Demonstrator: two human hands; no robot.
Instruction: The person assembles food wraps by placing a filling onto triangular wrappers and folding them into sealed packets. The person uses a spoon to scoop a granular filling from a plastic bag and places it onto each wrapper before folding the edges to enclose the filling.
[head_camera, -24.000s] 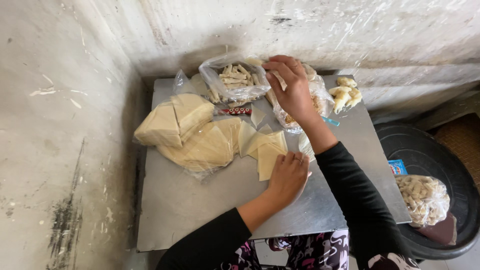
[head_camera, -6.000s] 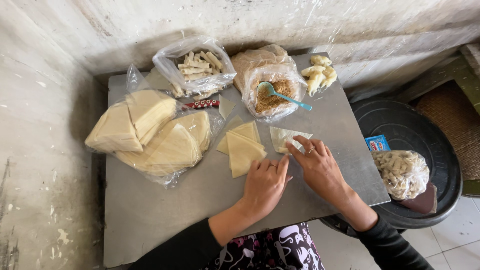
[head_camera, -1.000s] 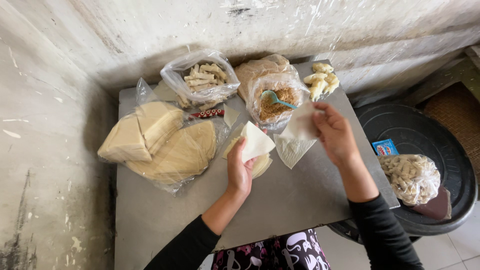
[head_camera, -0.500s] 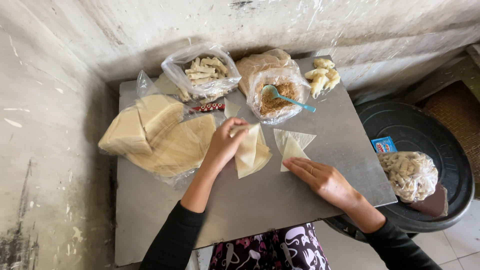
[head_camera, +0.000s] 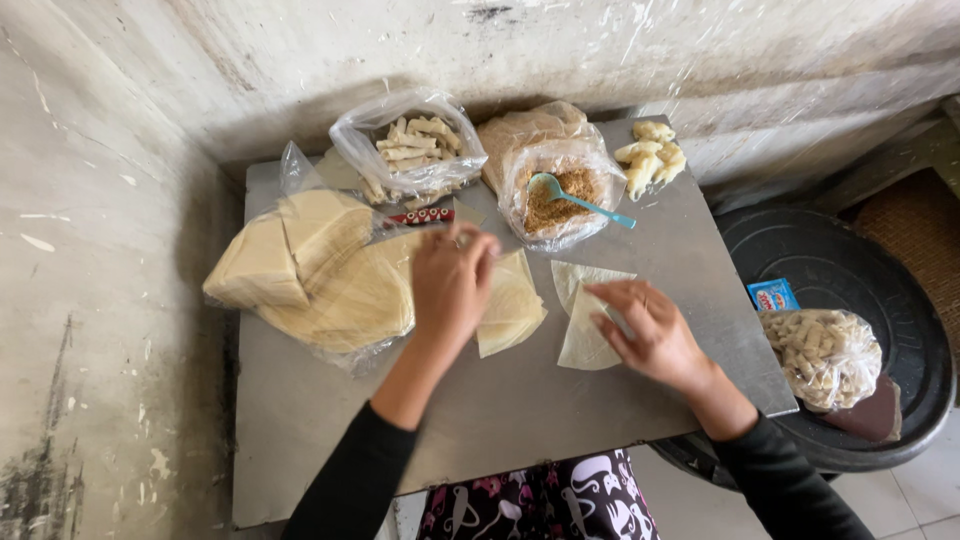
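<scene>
On a small metal table (head_camera: 520, 410) my left hand (head_camera: 452, 280) rests fingers-down on a small stack of pale thin wrappers (head_camera: 512, 310). My right hand (head_camera: 650, 330) presses flat on a single wrapper (head_camera: 582, 335) spread beside that stack, fingers apart. Beyond them stands an open plastic bag of brown filling (head_camera: 560, 195) with a teal spoon (head_camera: 580, 198) in it.
A large pile of wrappers in plastic (head_camera: 320, 270) lies at the left. A bag of rolled pieces (head_camera: 410, 150) and loose rolls (head_camera: 650, 158) sit at the back. To the right, a black tub (head_camera: 850, 270) holds another bag of rolls (head_camera: 820, 355). Walls close the left and back.
My left hand has shifted a little right onto the small stack. My right hand moved up from the table's near edge onto the single wrapper.
</scene>
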